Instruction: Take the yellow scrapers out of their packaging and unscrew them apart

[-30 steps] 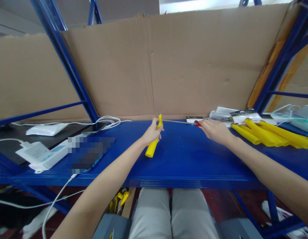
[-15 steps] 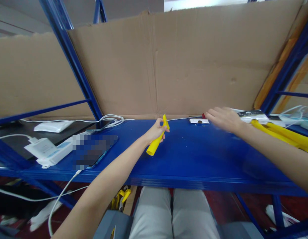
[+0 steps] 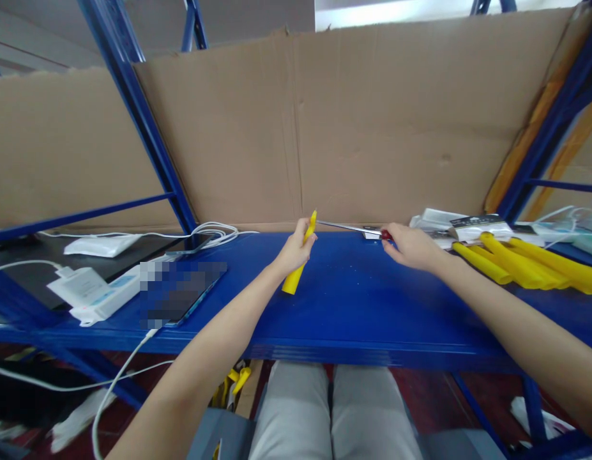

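My left hand (image 3: 296, 246) is wrapped round a yellow tube-like piece (image 3: 292, 281), held tilted over the middle of the blue shelf (image 3: 367, 319), its narrow end up. To the right, my right hand (image 3: 408, 246) grips the red handle of a screwdriver (image 3: 353, 228). The metal shaft points left, and its tip is near the top of the yellow piece; whether they touch I cannot tell. A small white box (image 3: 371, 235) lies behind the screwdriver. Several yellow pieces (image 3: 520, 262) rest side by side on the shelf by my right forearm.
At the left lie a phone (image 3: 188, 294), a white power strip (image 3: 106, 297) with a charger, and coiled white cable (image 3: 219, 233). White packages (image 3: 482, 227) sit at the back right. A cardboard sheet (image 3: 372, 128) stands behind the shelf. Yellow pieces (image 3: 241, 380) lie below it.
My right hand has moved left and lower, now with its fingers round the screwdriver handle. The screwdriver has shifted slightly. My left hand has turned the yellow piece a little and raised its top.
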The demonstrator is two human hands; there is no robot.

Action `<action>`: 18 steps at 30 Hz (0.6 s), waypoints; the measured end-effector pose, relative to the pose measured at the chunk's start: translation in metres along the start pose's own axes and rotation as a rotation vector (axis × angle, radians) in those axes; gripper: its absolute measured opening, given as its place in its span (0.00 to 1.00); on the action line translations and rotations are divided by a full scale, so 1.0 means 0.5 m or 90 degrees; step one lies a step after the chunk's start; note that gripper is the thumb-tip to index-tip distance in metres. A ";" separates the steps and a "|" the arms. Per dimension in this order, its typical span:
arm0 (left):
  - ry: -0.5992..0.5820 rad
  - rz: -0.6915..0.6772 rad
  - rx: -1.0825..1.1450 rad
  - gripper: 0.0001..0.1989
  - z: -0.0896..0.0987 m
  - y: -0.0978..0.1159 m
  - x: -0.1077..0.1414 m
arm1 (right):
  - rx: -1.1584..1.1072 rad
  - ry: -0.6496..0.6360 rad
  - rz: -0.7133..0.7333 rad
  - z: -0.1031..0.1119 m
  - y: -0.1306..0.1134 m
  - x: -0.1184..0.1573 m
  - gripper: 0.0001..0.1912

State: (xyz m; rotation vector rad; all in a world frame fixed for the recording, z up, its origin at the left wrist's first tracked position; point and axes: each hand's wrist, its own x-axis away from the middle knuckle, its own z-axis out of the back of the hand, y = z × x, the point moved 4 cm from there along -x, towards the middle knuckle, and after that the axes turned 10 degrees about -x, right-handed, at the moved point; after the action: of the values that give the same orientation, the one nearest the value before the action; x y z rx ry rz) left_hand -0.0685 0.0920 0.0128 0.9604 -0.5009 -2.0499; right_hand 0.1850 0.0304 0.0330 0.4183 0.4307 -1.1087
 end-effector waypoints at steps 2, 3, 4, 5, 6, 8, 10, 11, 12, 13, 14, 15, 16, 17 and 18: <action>0.025 -0.036 -0.021 0.19 0.005 -0.003 -0.003 | -0.046 -0.012 0.020 -0.011 0.001 0.005 0.12; 0.038 -0.066 -0.029 0.20 0.007 -0.003 -0.005 | -0.060 -0.021 0.022 -0.016 0.002 0.008 0.12; 0.050 -0.104 -0.034 0.20 0.008 -0.002 -0.007 | -0.067 -0.029 0.019 -0.020 0.005 0.012 0.13; 0.059 -0.144 -0.039 0.21 0.009 -0.001 -0.008 | -0.068 -0.034 0.013 -0.023 0.007 0.016 0.13; 0.068 -0.181 -0.043 0.21 0.011 0.000 -0.009 | -0.064 -0.036 0.007 -0.025 0.010 0.020 0.13; 0.082 -0.235 -0.054 0.20 0.013 -0.002 -0.010 | -0.047 -0.035 -0.004 -0.027 0.015 0.027 0.15; 0.085 -0.261 -0.062 0.19 0.017 -0.006 -0.010 | -0.037 -0.031 -0.007 -0.026 0.018 0.032 0.16; 0.081 -0.266 -0.066 0.19 0.018 -0.009 -0.010 | -0.043 -0.029 -0.006 -0.026 0.019 0.034 0.16; 0.076 -0.268 -0.070 0.18 0.020 -0.013 -0.010 | -0.055 -0.026 -0.006 -0.026 0.020 0.035 0.15; 0.070 -0.270 -0.074 0.17 0.022 -0.016 -0.009 | -0.075 -0.021 -0.007 -0.027 0.021 0.037 0.14; 0.067 -0.275 -0.078 0.17 0.024 -0.018 -0.009 | -0.097 -0.015 -0.011 -0.027 0.021 0.039 0.13; 0.066 -0.283 -0.083 0.16 0.025 -0.020 -0.008 | -0.120 -0.009 -0.016 -0.028 0.021 0.040 0.12; 0.071 -0.294 -0.090 0.16 0.027 -0.022 -0.007 | -0.139 -0.005 -0.020 -0.029 0.020 0.042 0.12; 0.078 -0.306 -0.098 0.16 0.028 -0.022 -0.007 | -0.155 -0.003 -0.019 -0.031 0.018 0.043 0.12; 0.089 -0.318 -0.107 0.15 0.029 -0.023 -0.006 | -0.166 -0.005 -0.014 -0.032 0.015 0.044 0.12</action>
State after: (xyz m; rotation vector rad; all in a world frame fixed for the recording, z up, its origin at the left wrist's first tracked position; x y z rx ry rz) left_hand -0.0843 0.1017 0.0164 1.2023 -0.0054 -2.3911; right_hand 0.1985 0.0252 0.0087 0.1802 0.5660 -1.0579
